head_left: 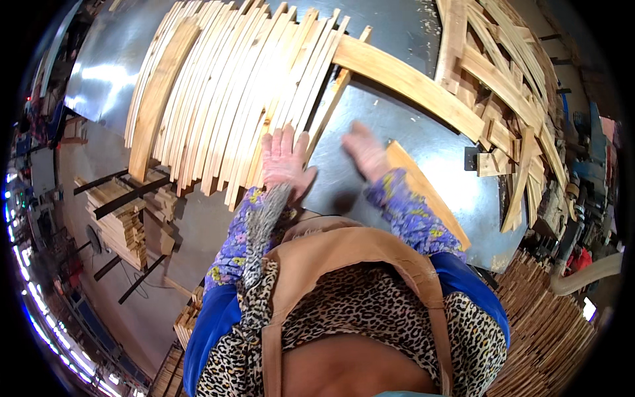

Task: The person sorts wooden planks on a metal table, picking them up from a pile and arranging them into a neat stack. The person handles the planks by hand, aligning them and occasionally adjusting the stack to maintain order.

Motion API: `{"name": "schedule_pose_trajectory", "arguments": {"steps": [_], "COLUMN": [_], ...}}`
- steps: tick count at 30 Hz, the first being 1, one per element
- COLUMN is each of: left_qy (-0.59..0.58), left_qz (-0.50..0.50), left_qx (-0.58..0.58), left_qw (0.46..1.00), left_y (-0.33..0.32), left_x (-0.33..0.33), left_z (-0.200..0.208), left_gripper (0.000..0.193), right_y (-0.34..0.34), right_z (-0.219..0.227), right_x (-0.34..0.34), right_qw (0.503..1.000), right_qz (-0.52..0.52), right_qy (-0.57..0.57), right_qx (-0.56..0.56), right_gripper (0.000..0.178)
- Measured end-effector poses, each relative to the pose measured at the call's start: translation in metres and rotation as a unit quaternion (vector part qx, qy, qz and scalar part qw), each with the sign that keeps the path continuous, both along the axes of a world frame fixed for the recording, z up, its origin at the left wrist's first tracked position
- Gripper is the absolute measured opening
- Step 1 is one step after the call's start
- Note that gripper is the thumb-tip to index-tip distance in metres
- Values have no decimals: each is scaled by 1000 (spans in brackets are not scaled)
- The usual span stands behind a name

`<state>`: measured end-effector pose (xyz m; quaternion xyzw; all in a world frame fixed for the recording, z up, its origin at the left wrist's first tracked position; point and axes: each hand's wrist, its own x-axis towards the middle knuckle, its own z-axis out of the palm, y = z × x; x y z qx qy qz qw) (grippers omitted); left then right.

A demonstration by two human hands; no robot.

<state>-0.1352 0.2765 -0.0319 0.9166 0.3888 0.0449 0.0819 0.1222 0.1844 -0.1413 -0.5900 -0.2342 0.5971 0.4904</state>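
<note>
A row of long pale wooden strips (221,99) lies side by side across the metal table (340,169). My left hand (284,159) rests flat, fingers spread, at the near ends of the rightmost strips. Nothing shows in its grasp. To its right, my right hand (365,152) hovers over the bare metal, smeared by motion, so its fingers are unclear. Beside my right forearm lies a single wooden board (430,198), partly hidden by the sleeve. A narrow strip (327,109) slants between the row and my right hand.
A wide board (410,83) runs from the strips toward a jumbled heap of wood offcuts (503,86) at the right. Another wide board (162,99) lies over the row's left part. Stacked wood (119,221) sits on dark rails at lower left; more stacks (542,317) stand lower right.
</note>
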Motion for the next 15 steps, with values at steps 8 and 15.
{"name": "schedule_pose_trajectory", "arguments": {"steps": [8,15], "left_qy": [-27,-74], "left_qz": [-7,23], "left_qx": [-48,-55], "left_qw": [998,995], "left_y": [3,0], "left_x": [11,-2], "left_z": [22,0], "left_gripper": [76,66], "right_y": [116,33], "right_z": [69,98], "right_x": [138,73], "right_qw": [835,966], "right_qz": [-496,-243], "right_qy": [231,-33], "right_qx": [63,-80], "right_gripper": [28,44]}}
